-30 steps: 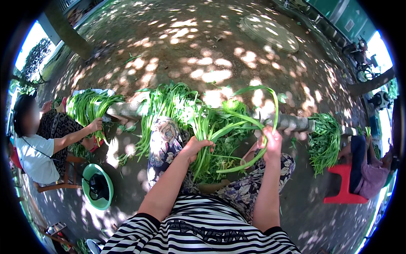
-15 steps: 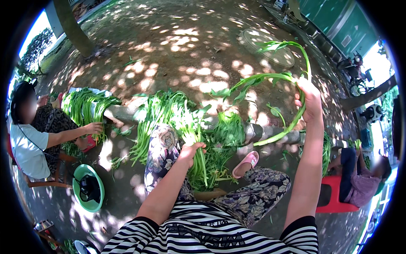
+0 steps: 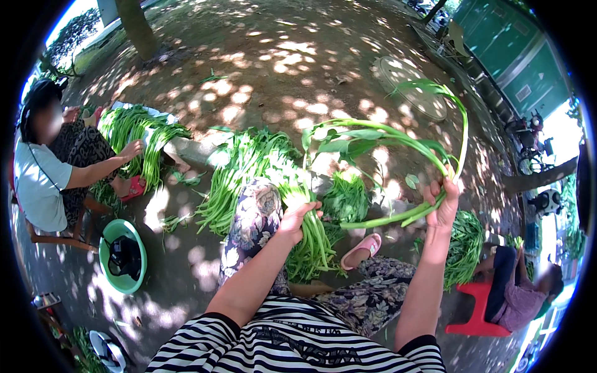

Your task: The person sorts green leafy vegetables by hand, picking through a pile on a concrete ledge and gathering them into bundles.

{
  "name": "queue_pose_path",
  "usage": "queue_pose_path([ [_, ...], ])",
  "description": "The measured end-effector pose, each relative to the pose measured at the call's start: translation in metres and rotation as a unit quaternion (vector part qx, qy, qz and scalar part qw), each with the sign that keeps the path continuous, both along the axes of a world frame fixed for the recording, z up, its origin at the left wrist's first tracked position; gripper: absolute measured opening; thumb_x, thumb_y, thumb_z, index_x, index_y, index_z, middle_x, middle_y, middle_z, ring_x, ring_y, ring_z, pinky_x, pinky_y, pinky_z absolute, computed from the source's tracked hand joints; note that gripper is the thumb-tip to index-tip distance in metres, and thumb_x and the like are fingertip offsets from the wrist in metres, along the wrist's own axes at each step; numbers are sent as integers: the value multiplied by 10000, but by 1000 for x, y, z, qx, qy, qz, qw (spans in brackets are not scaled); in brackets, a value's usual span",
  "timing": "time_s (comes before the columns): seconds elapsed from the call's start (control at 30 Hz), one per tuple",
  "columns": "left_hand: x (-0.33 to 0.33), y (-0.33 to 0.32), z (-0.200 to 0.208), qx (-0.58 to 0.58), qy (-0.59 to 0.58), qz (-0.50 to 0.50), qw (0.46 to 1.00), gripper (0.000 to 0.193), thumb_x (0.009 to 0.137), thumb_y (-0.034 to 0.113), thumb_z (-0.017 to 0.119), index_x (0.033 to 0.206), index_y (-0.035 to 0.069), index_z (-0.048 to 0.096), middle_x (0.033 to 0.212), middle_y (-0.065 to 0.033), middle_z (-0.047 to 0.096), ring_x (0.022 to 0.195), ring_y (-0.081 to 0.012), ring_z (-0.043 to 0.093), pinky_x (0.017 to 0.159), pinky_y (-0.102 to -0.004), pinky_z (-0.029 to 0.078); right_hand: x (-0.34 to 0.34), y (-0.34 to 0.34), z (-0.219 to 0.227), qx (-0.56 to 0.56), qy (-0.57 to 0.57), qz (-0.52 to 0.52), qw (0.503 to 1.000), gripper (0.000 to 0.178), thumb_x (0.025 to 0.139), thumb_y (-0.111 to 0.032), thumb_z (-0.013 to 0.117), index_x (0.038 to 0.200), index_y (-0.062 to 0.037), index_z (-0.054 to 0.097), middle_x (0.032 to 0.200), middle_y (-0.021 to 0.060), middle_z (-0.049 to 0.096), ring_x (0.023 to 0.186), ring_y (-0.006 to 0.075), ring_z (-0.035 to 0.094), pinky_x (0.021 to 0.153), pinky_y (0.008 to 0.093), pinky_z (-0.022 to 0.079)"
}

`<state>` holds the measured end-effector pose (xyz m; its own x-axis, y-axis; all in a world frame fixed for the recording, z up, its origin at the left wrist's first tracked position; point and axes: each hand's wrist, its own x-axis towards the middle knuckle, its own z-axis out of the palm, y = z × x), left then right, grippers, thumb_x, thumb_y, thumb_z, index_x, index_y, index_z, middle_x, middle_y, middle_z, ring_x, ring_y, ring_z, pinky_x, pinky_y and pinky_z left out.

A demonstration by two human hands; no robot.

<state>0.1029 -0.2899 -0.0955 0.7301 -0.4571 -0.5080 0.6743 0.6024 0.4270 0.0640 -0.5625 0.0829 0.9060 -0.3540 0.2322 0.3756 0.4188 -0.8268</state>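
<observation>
Around the seated person's patterned knee (image 3: 258,214), on shaded bare earth, listed by size:

Heap of long green stalks (image 3: 245,168): spread on the ground just beyond the knee, long axis running from near left to far right, leafy ends away from the person.

Second heap of greens (image 3: 140,133): well to the left of the knee, on a pale sheet; a co-worker's hand (image 3: 132,149) rests on it.

Co-worker on a low wooden seat, far left of the knee, pale top and patterned skirt.

Third heap of greens (image 3: 466,245): right of the knee, beside another seated person on a red plastic stool (image 3: 476,311).

Green plastic basin (image 3: 124,255): left of the knee and nearer, a dark item inside.

Bundle of stalks (image 3: 314,239): just right of the knee, long axis near upright in the picture, cut ends down toward the lap. Left hand (image 3: 297,217) is wrapped closed about its upper part.

Curved leafy stalks (image 3: 385,140): raised well right of the knee, arching from the stem ends at the fist up and over to the left, leaf tips pointing left and down toward the heap. Right hand (image 3: 443,202) is clenched about the stem ends.

Pink sandal (image 3: 362,250): right of the knee, just beside the bundle.
</observation>
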Motion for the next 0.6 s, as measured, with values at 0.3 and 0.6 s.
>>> queue_pose_path([
  [0.3,4,-3,-9,-110,-52,63,991,285,827,207,567,1057,46,521,899,-98,581,788,-201,583,713,-354,502,-48,-5,-61,31,83,159,983,405,777,-61,555,1170,-10,473,752,35,507,528,99,407,384,206,308],
  [0.6,8,-1,-12,-123,-33,38,991,211,791,141,616,965,70,521,1034,-60,598,757,-175,576,671,-361,505,-64,28,-78,-380,358,202,828,195,714,-32,674,875,11,573,699,12,578,509,32,466,393,203,348],
])
